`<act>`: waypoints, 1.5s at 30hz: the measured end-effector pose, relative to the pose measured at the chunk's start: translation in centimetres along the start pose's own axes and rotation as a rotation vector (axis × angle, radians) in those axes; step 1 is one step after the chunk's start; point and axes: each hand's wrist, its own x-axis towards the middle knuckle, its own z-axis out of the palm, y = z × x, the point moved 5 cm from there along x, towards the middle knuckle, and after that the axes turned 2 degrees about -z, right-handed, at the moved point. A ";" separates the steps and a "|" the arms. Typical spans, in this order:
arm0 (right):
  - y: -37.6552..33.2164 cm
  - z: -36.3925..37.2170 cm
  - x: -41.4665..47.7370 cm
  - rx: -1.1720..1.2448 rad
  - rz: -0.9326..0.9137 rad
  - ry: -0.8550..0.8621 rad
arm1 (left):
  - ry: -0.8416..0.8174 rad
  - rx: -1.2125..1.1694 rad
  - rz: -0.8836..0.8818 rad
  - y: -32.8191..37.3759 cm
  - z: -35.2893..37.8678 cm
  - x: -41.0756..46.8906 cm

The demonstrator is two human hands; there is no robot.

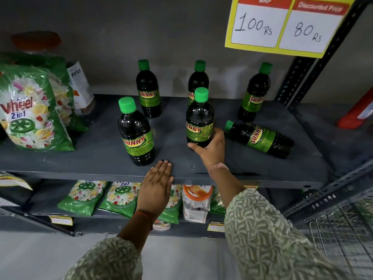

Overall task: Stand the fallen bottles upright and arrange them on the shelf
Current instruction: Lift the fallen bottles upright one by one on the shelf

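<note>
Several dark SUNNY bottles with green caps are on the grey shelf (96, 152). Three stand upright along the back: left (149, 89), middle (197, 81) and right (254, 93). Another upright bottle (136, 134) stands front left. My right hand (211, 149) grips the base of an upright bottle (199, 118) at front centre. Just to its right one bottle (260, 139) lies on its side, cap pointing left. My left hand (156, 188) rests flat on the shelf's front edge, fingers together, holding nothing.
A green Wheel detergent bag (34, 110) and a fitfizz jar (80, 87) occupy the shelf's left end. A yellow price sign (286, 25) hangs above. The lower shelf holds detergent packs (84, 197) and a jar (196, 203). A perforated metal upright (298, 77) and a wire basket (343, 229) stand on the right.
</note>
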 end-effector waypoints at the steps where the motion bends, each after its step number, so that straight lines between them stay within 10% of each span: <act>1: 0.1 0.0 0.0 0.031 0.015 -0.015 | -0.001 0.002 0.000 0.0 0.0 0.0; 12: 0.4 0.1 0.9 0.006 0.004 -0.102 | -0.002 0.002 0.010 -0.2 0.2 0.0; 20: 1.3 -0.2 1.9 0.060 0.033 -0.465 | 0.014 -0.010 0.017 -0.2 0.2 0.1; 45: 0.8 -1.1 -0.6 0.068 0.063 -0.362 | 0.011 -0.010 0.021 -0.1 0.1 -0.1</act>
